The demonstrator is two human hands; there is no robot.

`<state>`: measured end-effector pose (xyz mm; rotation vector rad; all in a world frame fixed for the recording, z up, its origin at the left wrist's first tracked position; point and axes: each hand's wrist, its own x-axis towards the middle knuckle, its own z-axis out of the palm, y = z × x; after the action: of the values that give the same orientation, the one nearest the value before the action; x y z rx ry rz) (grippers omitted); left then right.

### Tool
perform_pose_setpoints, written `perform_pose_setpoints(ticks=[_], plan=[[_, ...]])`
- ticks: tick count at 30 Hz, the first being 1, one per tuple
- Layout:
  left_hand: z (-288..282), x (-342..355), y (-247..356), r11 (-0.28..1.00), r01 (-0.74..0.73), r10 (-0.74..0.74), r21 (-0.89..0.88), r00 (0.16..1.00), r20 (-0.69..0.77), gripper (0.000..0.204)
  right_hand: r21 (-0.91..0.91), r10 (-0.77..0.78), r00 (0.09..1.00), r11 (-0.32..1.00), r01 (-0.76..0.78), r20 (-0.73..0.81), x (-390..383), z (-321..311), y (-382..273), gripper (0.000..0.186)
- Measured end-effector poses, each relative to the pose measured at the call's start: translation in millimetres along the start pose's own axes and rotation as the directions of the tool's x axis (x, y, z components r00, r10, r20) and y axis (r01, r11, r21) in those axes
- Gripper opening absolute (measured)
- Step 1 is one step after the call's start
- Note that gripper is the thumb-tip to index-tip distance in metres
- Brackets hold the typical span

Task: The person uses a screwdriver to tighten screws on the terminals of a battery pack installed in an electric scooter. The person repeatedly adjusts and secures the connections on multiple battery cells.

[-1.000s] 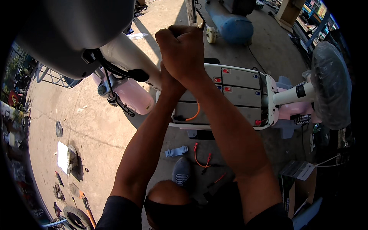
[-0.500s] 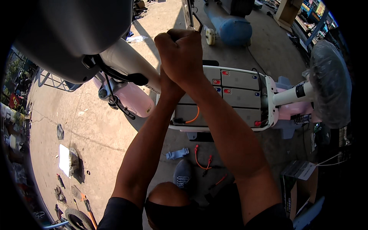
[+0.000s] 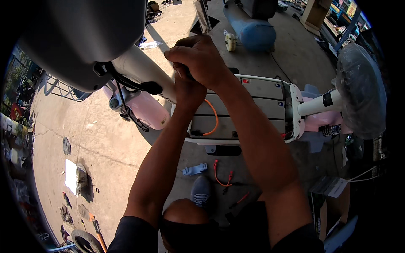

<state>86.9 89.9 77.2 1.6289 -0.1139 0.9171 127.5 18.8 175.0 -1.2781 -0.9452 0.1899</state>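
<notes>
Over the floorboard of a white and pink electric scooter, my right hand (image 3: 202,61) is closed in a fist. Just below it, my left hand (image 3: 188,86) is bent inward, its fingers mostly hidden behind the right. Whatever lies within either grip does not show. Under my hands, grey batteries (image 3: 249,111) with red and blue terminals fill the white-rimmed compartment. An orange cable (image 3: 217,120) arches from the near-left battery up towards my left wrist. Beyond my right fist stands a flat metallic piece (image 3: 201,16); I cannot tell whether they touch.
The scooter's white column (image 3: 145,71) and dark front body (image 3: 80,38) rise at left; a plastic-wrapped seat (image 3: 362,90) stands at right. Red-ended cables (image 3: 219,179) and a pale blue strap (image 3: 195,169) lie by my shoe. A blue tank (image 3: 255,34) sits behind, a cardboard box (image 3: 337,211) lower right.
My right fist has turned and shifted slightly left and down, its thumb side now more visible. The left hand stays low beside it. More of the orange cable shows.
</notes>
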Motion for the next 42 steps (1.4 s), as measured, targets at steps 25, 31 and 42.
perform_pose_setpoints(ticks=[25, 31, 42], plan=[[-4.9, 4.0, -5.6, 0.986, -0.082, 0.072, 0.146, 0.995, 0.074, 0.045, -0.158, -0.065, 0.945, 0.987, 0.014, -0.321, -6.6, 19.2, -8.6, 0.032], [-2.2, 3.6, -4.4, 0.999, -0.004, 0.002, 0.053, 0.999, 0.046, 0.043, -0.197, -0.036, 0.939, 0.98, -0.034, -0.343, -7.2, 19.6, -9.5, 0.032], [-6.1, 7.0, -19.8, 0.998, -0.056, 0.049, 0.042, 0.986, 0.158, 0.046, -0.214, -0.071, 0.926, 0.977, -0.011, -0.37, -5.2, 21.6, -5.9, 0.031]])
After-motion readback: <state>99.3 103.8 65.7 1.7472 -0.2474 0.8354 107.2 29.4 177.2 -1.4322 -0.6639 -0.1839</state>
